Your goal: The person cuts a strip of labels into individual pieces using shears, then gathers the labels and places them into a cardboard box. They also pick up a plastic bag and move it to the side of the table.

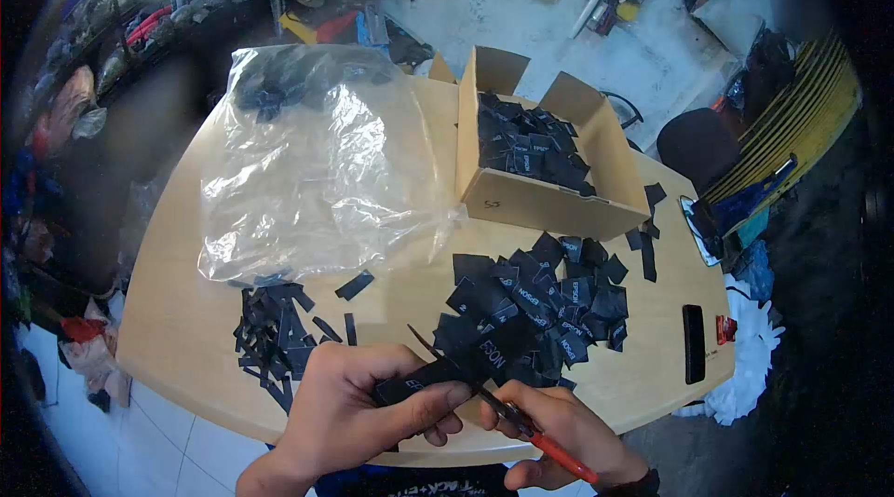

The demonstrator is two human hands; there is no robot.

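My left hand [349, 408] pinches a black label strip [406, 386] with white EPSON lettering between thumb and fingers, near the table's front edge. My right hand [573, 432] is closed around red-handled scissors [562, 456]. Their blades cross the strip just beyond my left thumb, one blade tip showing above it. Beyond the blades, more of the strip with lettering hangs over the pile. A heap of cut black labels [577, 290], several printed EPSON, lies behind the scissors. Narrow black offcuts [270, 329] are piled behind my left hand.
An open cardboard box [549, 204] holding black labels stands at the back. To its left lies a large clear plastic bag [317, 190] with dark pieces inside. A black phone [694, 343] and a small red packet [725, 329] rest near the table's right edge.
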